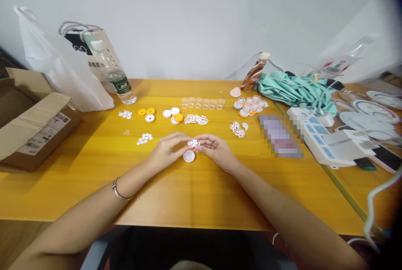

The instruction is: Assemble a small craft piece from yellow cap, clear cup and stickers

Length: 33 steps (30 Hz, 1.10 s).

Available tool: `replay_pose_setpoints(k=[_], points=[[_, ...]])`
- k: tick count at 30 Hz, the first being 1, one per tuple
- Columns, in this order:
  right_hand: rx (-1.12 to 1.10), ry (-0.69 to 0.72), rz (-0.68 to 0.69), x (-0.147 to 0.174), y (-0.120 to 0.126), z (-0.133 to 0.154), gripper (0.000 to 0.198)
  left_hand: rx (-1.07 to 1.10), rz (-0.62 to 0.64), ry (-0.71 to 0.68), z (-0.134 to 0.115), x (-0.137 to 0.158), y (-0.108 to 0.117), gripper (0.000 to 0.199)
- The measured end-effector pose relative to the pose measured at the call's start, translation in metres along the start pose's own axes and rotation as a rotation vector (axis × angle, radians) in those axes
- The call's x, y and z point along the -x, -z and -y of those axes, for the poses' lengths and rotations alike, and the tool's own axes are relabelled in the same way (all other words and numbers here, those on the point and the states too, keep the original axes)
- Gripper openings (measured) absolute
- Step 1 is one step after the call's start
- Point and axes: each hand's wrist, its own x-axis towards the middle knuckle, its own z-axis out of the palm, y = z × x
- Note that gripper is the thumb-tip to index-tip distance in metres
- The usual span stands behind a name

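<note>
Between the fingertips of my left hand (168,149) and my right hand (216,149) is a small white openwork plastic piece (193,142), pinched from both sides just above the table. Directly below it lies a round white cap (189,156), its hollow side up. Beyond my hands is a pile of similar white openwork pieces (196,119). White and yellow round caps (166,113) sit to the left of that pile. Small white discs (145,138) are scattered near my left hand. More white cut-out pieces (238,129) lie beyond my right hand.
Clear little cups (198,102) stand in a row at the back. A water bottle (121,83), plastic bag (65,69) and cardboard box (47,127) are on the left. Right are assembled capped pieces (251,106), a brown bottle (255,73), green cloth (292,88) and power strip (320,136).
</note>
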Motion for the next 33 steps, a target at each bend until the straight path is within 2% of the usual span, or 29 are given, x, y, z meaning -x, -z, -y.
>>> replay_pose_setpoints(k=[12,19,22,25,29,33], points=[[-0.051,-0.106,-0.006,0.002,-0.002,0.002,0.026,-0.128,0.085,-0.098,0.003,0.0,0.004,0.025],[-0.016,-0.063,0.018,0.001,-0.002,0.002,0.024,-0.239,0.06,-0.186,0.002,-0.001,0.004,0.025],[0.008,-0.03,-0.011,0.0,-0.003,-0.003,0.024,-0.274,0.04,-0.254,0.002,0.001,0.002,0.026],[0.113,0.072,-0.072,0.001,-0.006,-0.006,0.02,-0.234,0.041,-0.272,0.001,0.003,-0.001,0.029],[0.427,0.369,-0.158,0.007,-0.009,-0.005,0.013,-0.118,-0.01,-0.191,0.0,0.004,-0.003,0.038],[0.608,0.585,-0.176,0.012,-0.009,-0.001,0.013,0.023,-0.027,-0.094,0.002,0.003,-0.002,0.029]])
